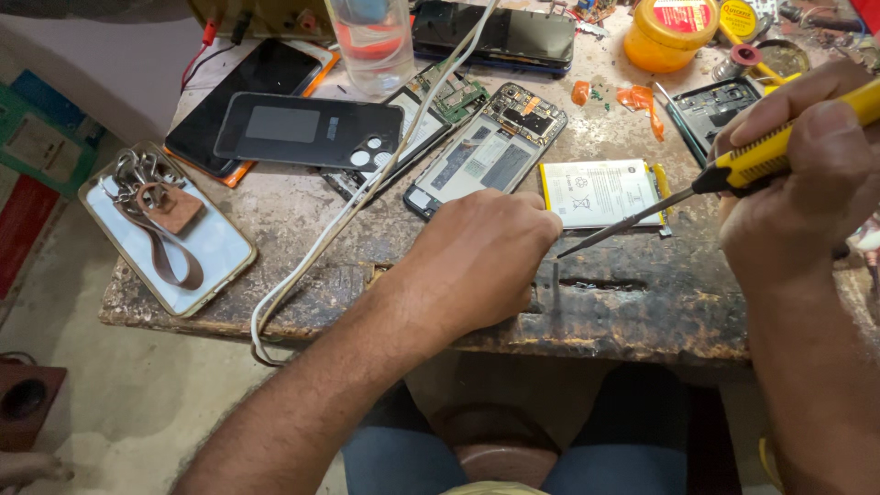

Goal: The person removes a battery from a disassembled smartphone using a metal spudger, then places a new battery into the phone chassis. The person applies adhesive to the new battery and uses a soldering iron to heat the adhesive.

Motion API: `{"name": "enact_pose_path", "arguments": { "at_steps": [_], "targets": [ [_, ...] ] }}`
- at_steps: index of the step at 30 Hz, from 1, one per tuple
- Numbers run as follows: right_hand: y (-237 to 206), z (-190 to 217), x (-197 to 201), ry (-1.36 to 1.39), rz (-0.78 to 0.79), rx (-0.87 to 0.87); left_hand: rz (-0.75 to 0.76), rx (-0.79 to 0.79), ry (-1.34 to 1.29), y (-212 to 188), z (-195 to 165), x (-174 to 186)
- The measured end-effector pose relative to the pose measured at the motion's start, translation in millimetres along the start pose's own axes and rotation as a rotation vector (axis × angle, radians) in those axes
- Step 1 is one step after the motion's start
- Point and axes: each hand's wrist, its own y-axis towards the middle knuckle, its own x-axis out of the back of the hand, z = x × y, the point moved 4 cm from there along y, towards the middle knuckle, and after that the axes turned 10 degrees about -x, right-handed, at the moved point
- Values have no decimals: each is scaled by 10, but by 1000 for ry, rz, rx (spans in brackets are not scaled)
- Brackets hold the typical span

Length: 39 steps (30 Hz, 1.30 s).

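Yellow-handled screwdriver (pixel 733 174) clamped in right hand (pixel 807 174), long axis slanting from upper right down to lower left. Dark metal shaft pointing toward the near table edge, tip hovering just above the worn wood, close beside the left knuckles. Left hand (pixel 481 261) curled into a loose fist, resting on the table (pixel 642 302) near its front edge; whether anything sits inside the fist, impossible to tell. Hands near each other but not touching.

Just behind the shaft, a flat white battery (pixel 596 191) lying on the table. Left of that, an opened phone (pixel 486 151) with its back off, circuit board exposed, long axis angled toward the upper right. Farther left, a dark back cover (pixel 307 130) with camera holes, lying over a black phone with an orange rim. A white cable (pixel 367 188) running diagonally across the table and looping off the front edge. At the far left corner, a pale phone (pixel 170 234) carrying a key bunch with a brown strap. At the back, a clear plastic bottle (pixel 371 41) and a yellow tub (pixel 669 32).
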Motion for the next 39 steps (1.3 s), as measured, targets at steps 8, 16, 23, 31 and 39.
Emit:
{"name": "enact_pose_path", "arguments": {
  "at_steps": [8,16,23,31,39],
  "targets": [
    [24,-42,2,-50,-12,12,14,1,-3,-2,-9,16],
    [58,-90,12,-125,-63,32,16,4,1,1,-9,14],
    [70,-121,74,-237,-97,19,17,4,-4,-1,-14,17],
    [113,-160,59,-193,-76,80,19,9,0,6,-8,4],
    [116,-117,15,-212,-93,54,5,2,-8,2,3,9]
  ]
}}
